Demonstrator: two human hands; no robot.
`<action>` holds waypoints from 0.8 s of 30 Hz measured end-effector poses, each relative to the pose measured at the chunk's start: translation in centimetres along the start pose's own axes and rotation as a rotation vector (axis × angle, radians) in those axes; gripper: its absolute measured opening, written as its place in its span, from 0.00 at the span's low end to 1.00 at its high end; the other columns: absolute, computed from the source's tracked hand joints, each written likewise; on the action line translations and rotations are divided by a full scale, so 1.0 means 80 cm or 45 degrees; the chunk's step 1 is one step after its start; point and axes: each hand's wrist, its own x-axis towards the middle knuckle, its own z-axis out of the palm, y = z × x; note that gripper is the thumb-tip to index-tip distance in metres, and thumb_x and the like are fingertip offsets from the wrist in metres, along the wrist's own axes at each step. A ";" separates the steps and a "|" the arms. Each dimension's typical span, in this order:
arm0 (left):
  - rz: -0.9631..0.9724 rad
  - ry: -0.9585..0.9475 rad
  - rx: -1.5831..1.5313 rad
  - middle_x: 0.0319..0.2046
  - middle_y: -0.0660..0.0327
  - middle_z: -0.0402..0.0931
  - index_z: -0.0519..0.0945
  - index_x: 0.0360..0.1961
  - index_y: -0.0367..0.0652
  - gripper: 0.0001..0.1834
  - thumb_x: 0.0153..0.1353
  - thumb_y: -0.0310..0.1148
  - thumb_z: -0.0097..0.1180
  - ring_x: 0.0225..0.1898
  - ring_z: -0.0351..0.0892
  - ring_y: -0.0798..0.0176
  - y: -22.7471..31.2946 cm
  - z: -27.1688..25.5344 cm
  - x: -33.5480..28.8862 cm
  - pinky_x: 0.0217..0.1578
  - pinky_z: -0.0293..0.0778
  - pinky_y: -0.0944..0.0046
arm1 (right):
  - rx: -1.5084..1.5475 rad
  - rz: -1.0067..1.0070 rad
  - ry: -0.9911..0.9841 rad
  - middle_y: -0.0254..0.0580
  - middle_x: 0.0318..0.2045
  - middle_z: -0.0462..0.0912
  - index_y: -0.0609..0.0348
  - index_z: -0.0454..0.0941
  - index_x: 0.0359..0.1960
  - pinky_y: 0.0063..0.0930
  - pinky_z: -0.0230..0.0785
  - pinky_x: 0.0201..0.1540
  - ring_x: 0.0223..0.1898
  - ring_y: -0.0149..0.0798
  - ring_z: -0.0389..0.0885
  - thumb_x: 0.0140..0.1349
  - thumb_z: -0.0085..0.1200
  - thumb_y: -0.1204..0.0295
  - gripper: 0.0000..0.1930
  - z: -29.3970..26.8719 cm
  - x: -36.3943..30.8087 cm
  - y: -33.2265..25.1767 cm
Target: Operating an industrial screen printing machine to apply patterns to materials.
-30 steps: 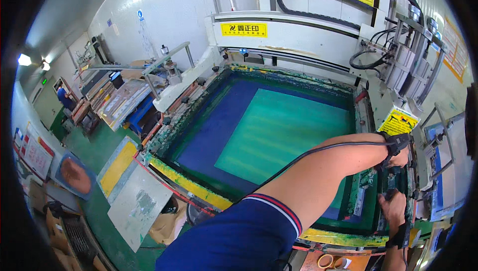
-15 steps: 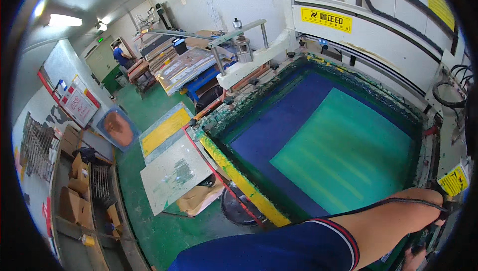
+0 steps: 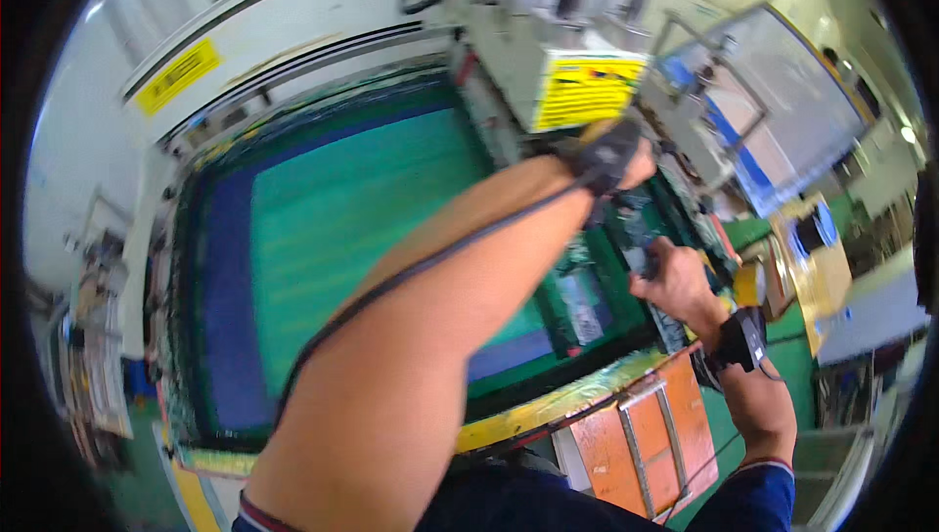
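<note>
A wide screen-printing frame (image 3: 249, 415) lies before me, with a green printing area (image 3: 342, 209) inside a dark blue border. My left hand (image 3: 638, 162) reaches over its right side, at the ink-smeared bars under the machine head; motion blur and the black wrist device hide its fingers. Lower and nearer, my right hand (image 3: 677, 283) has its fingers curled at a dark, ink-stained part (image 3: 641, 260) of the crosswise bar. What exactly it grips is mostly covered by the hand. Green ink coats the bars (image 3: 577, 307) beside it.
A white machine beam (image 3: 293, 28) runs behind the frame. The machine head carries a yellow label (image 3: 590, 90). Another framed screen (image 3: 782, 111) stands tilted at right. Below the near edge is an orange board (image 3: 685, 424) with metal strips. A yellow tape roll (image 3: 749, 285) sits beyond my right hand.
My view has swung to the right, bringing the machine head and right side of the frame toward the middle. Both hands and forearms now show more fully.
</note>
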 end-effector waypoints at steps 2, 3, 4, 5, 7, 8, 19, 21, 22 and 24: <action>0.068 0.100 0.074 0.29 0.52 0.86 0.88 0.25 0.44 0.07 0.51 0.31 0.59 0.36 0.88 0.49 0.007 0.010 0.046 0.36 0.83 0.52 | -0.052 0.060 -0.012 0.61 0.25 0.82 0.69 0.78 0.39 0.50 0.77 0.37 0.31 0.63 0.84 0.47 0.66 0.52 0.29 -0.037 -0.049 0.010; 0.132 0.047 0.090 0.29 0.52 0.86 0.88 0.25 0.43 0.07 0.51 0.31 0.59 0.37 0.88 0.48 0.023 0.007 0.065 0.37 0.83 0.52 | -0.077 0.118 -0.031 0.61 0.25 0.82 0.69 0.78 0.39 0.50 0.78 0.38 0.31 0.62 0.84 0.47 0.66 0.52 0.29 -0.048 -0.076 0.020; 0.069 -0.016 0.149 0.29 0.52 0.86 0.88 0.25 0.43 0.06 0.49 0.31 0.61 0.37 0.88 0.48 0.032 0.006 0.074 0.37 0.83 0.52 | -0.096 0.155 -0.058 0.61 0.25 0.82 0.69 0.79 0.40 0.50 0.78 0.38 0.31 0.62 0.84 0.47 0.66 0.52 0.29 -0.053 -0.095 0.025; 0.237 0.078 0.078 0.29 0.51 0.86 0.88 0.25 0.43 0.06 0.47 0.31 0.62 0.37 0.87 0.47 0.027 0.004 0.078 0.37 0.83 0.52 | -0.081 0.159 -0.022 0.60 0.24 0.83 0.68 0.79 0.40 0.50 0.78 0.38 0.31 0.62 0.85 0.47 0.65 0.52 0.29 -0.054 -0.111 0.030; 0.280 0.020 0.014 0.27 0.51 0.85 0.87 0.24 0.42 0.05 0.46 0.30 0.63 0.36 0.87 0.46 0.032 -0.006 0.096 0.36 0.83 0.52 | -0.084 0.173 -0.013 0.59 0.24 0.83 0.66 0.80 0.39 0.49 0.78 0.39 0.31 0.61 0.85 0.48 0.65 0.52 0.27 -0.066 -0.115 0.035; 0.293 0.049 0.027 0.26 0.50 0.85 0.87 0.23 0.42 0.05 0.45 0.30 0.63 0.35 0.87 0.46 0.022 0.001 0.093 0.36 0.83 0.51 | -0.131 0.190 -0.087 0.58 0.25 0.83 0.66 0.80 0.38 0.49 0.79 0.39 0.31 0.60 0.85 0.49 0.64 0.51 0.27 -0.072 -0.105 0.021; 0.253 -0.301 0.086 0.33 0.48 0.85 0.87 0.26 0.41 0.05 0.48 0.27 0.61 0.42 0.85 0.45 0.022 -0.018 0.076 0.43 0.82 0.50 | -0.267 0.078 -0.023 0.58 0.28 0.84 0.68 0.75 0.41 0.48 0.78 0.37 0.33 0.59 0.85 0.60 0.60 0.51 0.26 -0.027 -0.048 0.005; 0.271 -0.262 0.067 0.31 0.48 0.86 0.87 0.25 0.42 0.04 0.47 0.26 0.61 0.40 0.86 0.45 0.024 -0.015 0.073 0.41 0.82 0.49 | -0.248 0.072 -0.075 0.58 0.29 0.84 0.66 0.75 0.40 0.48 0.78 0.36 0.33 0.58 0.85 0.60 0.60 0.52 0.25 -0.029 -0.047 0.003; 0.324 -0.103 0.033 0.29 0.48 0.85 0.86 0.23 0.41 0.04 0.44 0.27 0.62 0.38 0.86 0.45 0.021 -0.015 0.081 0.38 0.82 0.49 | -0.250 0.053 -0.070 0.58 0.29 0.84 0.66 0.75 0.40 0.48 0.78 0.36 0.33 0.58 0.85 0.60 0.60 0.52 0.25 -0.036 -0.042 0.008; 0.340 -0.137 0.012 0.28 0.47 0.84 0.85 0.23 0.41 0.06 0.39 0.26 0.65 0.36 0.85 0.44 0.018 -0.015 0.089 0.36 0.81 0.50 | -0.257 0.113 -0.052 0.58 0.28 0.83 0.66 0.75 0.38 0.49 0.77 0.36 0.32 0.59 0.85 0.60 0.60 0.52 0.24 -0.044 -0.043 0.003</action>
